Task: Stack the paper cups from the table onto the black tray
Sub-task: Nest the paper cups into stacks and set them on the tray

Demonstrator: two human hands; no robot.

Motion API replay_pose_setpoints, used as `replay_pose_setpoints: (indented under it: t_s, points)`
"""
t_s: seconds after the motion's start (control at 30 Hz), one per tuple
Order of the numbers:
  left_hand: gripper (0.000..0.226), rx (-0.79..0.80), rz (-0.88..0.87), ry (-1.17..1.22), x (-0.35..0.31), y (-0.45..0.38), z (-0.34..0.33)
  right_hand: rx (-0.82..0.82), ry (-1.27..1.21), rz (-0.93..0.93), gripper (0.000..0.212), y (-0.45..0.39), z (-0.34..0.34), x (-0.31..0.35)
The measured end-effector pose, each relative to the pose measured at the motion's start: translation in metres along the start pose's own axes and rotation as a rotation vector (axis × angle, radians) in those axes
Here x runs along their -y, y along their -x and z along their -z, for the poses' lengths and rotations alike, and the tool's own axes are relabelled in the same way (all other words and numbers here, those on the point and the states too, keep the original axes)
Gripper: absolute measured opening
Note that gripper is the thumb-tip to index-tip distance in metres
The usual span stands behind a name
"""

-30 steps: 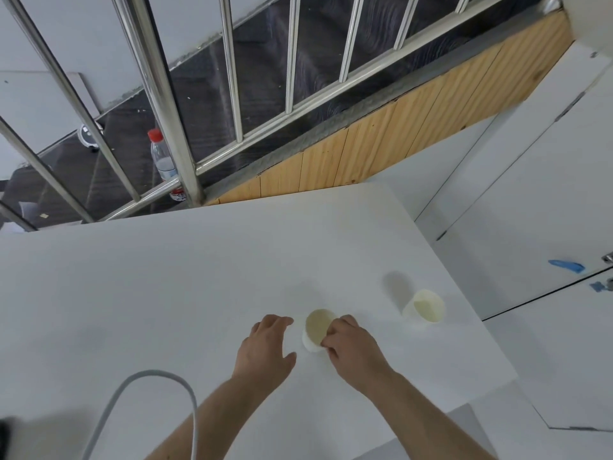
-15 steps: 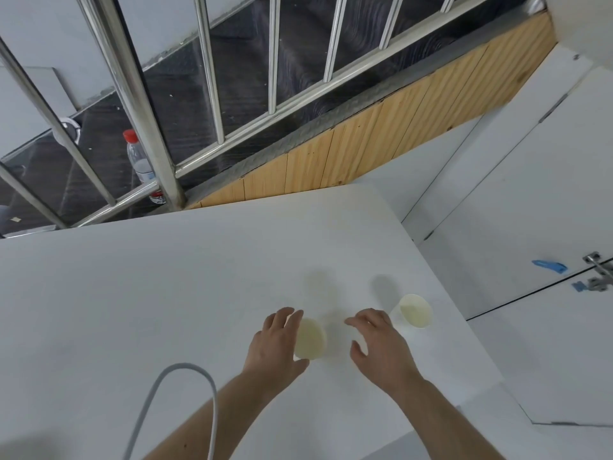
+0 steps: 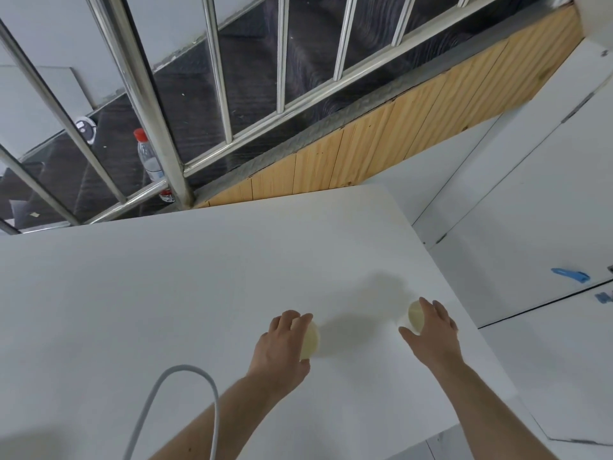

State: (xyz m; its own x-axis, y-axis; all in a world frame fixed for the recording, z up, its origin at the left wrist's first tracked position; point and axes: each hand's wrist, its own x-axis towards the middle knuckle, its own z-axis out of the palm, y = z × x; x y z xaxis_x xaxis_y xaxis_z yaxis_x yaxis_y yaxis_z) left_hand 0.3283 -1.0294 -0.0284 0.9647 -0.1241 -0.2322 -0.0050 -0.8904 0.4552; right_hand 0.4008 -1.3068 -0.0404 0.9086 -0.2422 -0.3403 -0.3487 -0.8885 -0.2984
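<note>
Two pale paper cups are on the white table [image 3: 166, 293]. My left hand [image 3: 282, 346] grips one paper cup [image 3: 310, 340], tipped so its mouth faces right. Further right, my right hand [image 3: 431, 330] wraps round the second paper cup [image 3: 414, 318] near the table's right edge, thumb on its near side and fingers over its far side. No black tray is in view.
A grey cable [image 3: 185, 393] loops over the table at the lower left. Beyond the table's far edge stand a metal railing [image 3: 139, 94], a wooden panel [image 3: 365, 151] and a water bottle [image 3: 151, 161]. The table's right edge drops to a white floor.
My right hand has moved right from the middle of the table onto the second cup. My left hand kept hold of the first cup and tipped it sideways.
</note>
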Motion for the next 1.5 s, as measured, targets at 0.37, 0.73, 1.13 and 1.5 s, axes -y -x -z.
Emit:
replay_pose_setpoints:
  t_s: [0.37, 0.73, 1.13, 1.5]
  points:
    - [0.073, -0.096, 0.036, 0.072, 0.002, 0.012, 0.021, 0.004, 0.027, 0.305, 0.072, 0.039, -0.011, 0.059]
    - [0.071, -0.162, -0.015, 0.112, 0.021, 0.038, 0.04, -0.075, 0.022, 0.476, 0.071, 0.102, -0.02, 0.114]
    - [0.07, -0.236, 0.03, 0.095, 0.047, 0.113, 0.05, -0.086, 0.036, 0.556, 0.071, 0.178, -0.033, 0.127]
    - [0.068, -0.321, 0.133, 0.084, 0.06, 0.236, 0.039, -0.009, 0.009, 0.696, 0.07, 0.273, -0.057, 0.125]
